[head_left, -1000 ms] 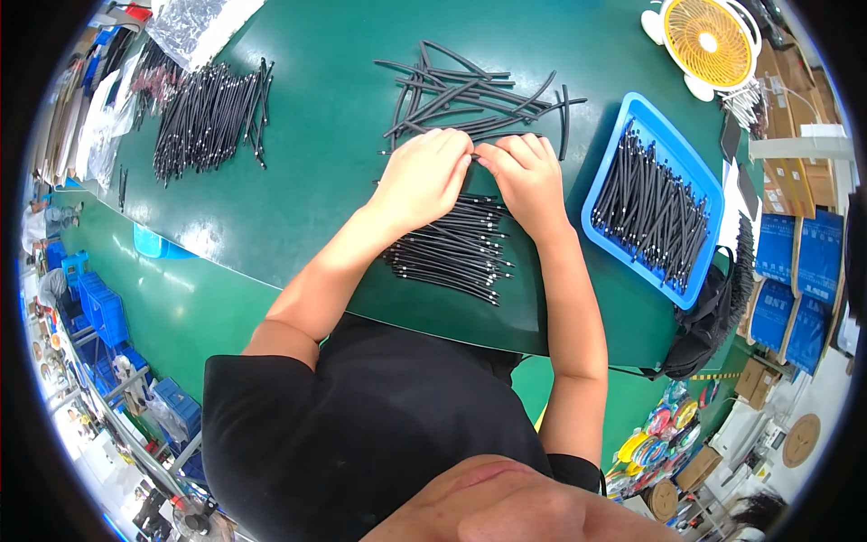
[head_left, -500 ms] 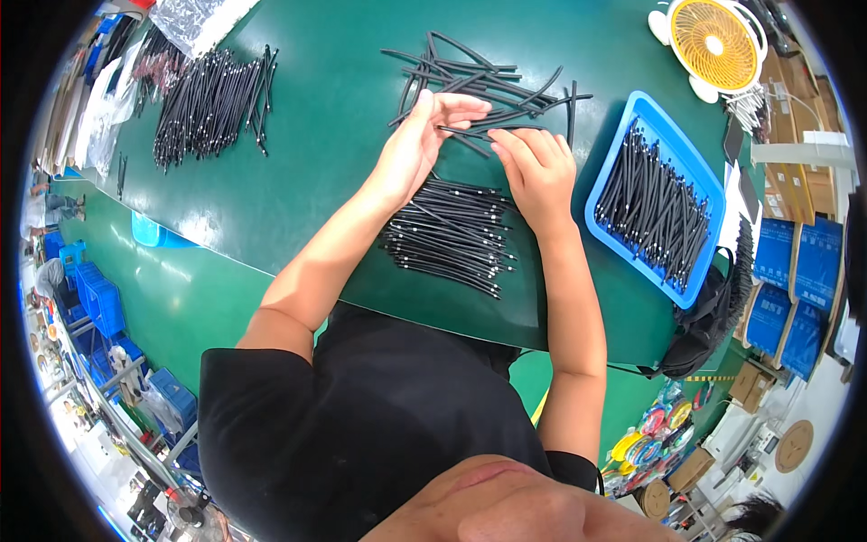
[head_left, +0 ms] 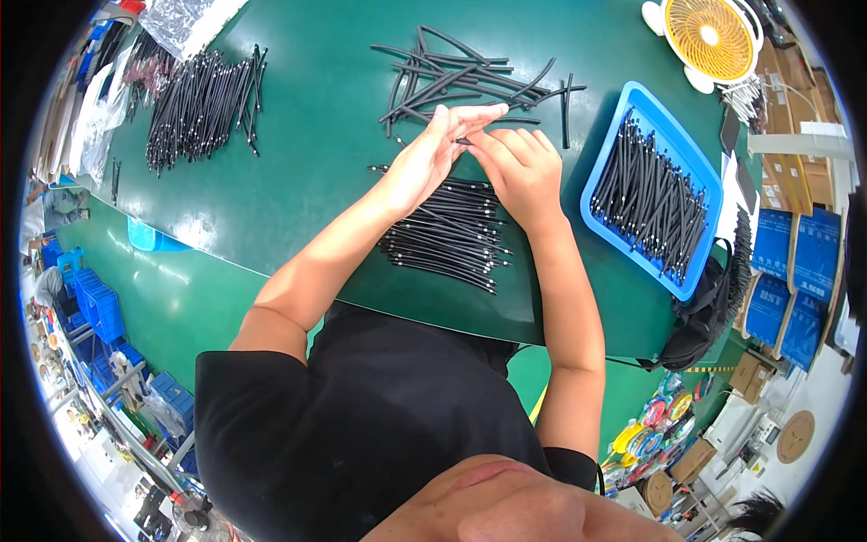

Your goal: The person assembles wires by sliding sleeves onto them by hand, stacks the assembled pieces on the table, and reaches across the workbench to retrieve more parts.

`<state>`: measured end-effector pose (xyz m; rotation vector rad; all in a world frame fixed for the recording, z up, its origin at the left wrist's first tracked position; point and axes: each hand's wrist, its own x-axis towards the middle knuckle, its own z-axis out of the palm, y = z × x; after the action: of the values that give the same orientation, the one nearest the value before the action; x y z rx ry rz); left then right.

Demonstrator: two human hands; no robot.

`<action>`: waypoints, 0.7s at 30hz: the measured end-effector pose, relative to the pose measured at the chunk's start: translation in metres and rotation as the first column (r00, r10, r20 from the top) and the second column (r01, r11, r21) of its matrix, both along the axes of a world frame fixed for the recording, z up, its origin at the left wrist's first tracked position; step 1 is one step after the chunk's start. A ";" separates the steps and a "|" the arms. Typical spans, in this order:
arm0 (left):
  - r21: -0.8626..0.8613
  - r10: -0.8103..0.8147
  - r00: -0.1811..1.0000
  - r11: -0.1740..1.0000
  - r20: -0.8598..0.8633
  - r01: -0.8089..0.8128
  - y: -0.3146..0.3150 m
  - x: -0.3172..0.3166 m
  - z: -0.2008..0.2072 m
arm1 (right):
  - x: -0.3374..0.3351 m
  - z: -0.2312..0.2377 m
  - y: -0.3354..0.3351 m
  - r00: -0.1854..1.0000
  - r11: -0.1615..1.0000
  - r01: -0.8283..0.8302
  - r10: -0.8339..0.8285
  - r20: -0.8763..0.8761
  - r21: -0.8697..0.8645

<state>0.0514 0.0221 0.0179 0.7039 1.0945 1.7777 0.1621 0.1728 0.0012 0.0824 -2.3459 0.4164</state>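
Note:
My right hand point(head_left: 522, 170) pinches the dark end of a thin black cable point(head_left: 462, 141) between thumb and fingertips. Against it, my left hand point(head_left: 432, 155) is curled around the same cable, its upper fingers stretched toward the right; its palm hides most of the piece. A pale-tipped dark end shows left of my left wrist; whether it belongs to the held cable is unclear. Just below both hands lies a row of black cables point(head_left: 447, 237) with pale tips, side by side. Beyond my fingers, loose black tubes point(head_left: 470, 77) are strewn in a heap.
On the right stands a blue tray point(head_left: 591, 194) full of black pale-tipped cables. A yellow and white fan point(head_left: 709, 36) is at the far right, a black bag point(head_left: 700, 325) at the table's right edge. Another cable pile point(head_left: 200, 113) and clear plastic bags point(head_left: 185, 23) lie far left.
Both hands have come slightly nearer and closer together, the right shifting left against the left. The cable's span between them has shortened to a small dark end.

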 end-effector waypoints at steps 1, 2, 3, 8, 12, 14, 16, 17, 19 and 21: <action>-0.007 0.004 1.000 1.000 0.001 -0.004 0.000 0.000 0.000 | 0.000 0.000 0.000 1.000 1.000 0.002 -0.002 0.004 0.001; -0.006 0.004 1.000 1.000 0.002 -0.004 0.000 0.000 0.000 | 0.000 0.000 0.000 1.000 1.000 0.004 -0.004 0.008 0.001; -0.004 -0.004 1.000 1.000 -0.003 0.004 0.000 0.000 -0.001 | 0.000 0.000 0.000 1.000 1.000 0.004 -0.004 0.009 0.002; -0.003 -0.007 0.999 1.000 -0.033 0.007 -0.001 0.001 -0.001 | -0.001 0.001 0.000 1.000 1.000 -0.014 0.014 0.001 -0.004; -0.001 -0.017 0.998 1.000 -0.056 0.017 -0.001 0.001 -0.002 | 0.000 0.002 -0.001 1.000 1.000 -0.015 0.015 0.015 -0.005; -0.008 -0.016 0.998 1.000 -0.061 0.016 -0.001 0.001 -0.002 | -0.001 0.003 -0.001 1.000 1.000 -0.019 0.019 0.024 -0.007; -0.026 -0.022 0.998 0.999 -0.052 0.021 -0.002 0.002 -0.003 | 0.000 0.003 -0.002 1.000 1.000 -0.016 0.016 0.027 -0.004; -0.026 -0.022 0.998 0.999 -0.053 0.020 -0.001 0.004 -0.005 | 0.001 0.003 -0.002 0.999 1.000 -0.013 0.013 0.031 -0.001; -0.026 0.074 0.986 0.997 -0.152 -0.078 0.000 0.006 -0.008 | 0.003 0.009 -0.002 0.999 1.000 0.013 -0.014 0.047 0.019; -0.014 0.165 0.949 0.984 -0.268 -0.175 -0.002 0.008 -0.007 | 0.004 0.012 0.004 0.997 0.998 0.041 -0.043 0.063 0.042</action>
<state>0.0593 0.0206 0.0106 0.8651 1.4020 1.8377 0.1665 0.1767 0.0136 0.0394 -2.4146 0.3560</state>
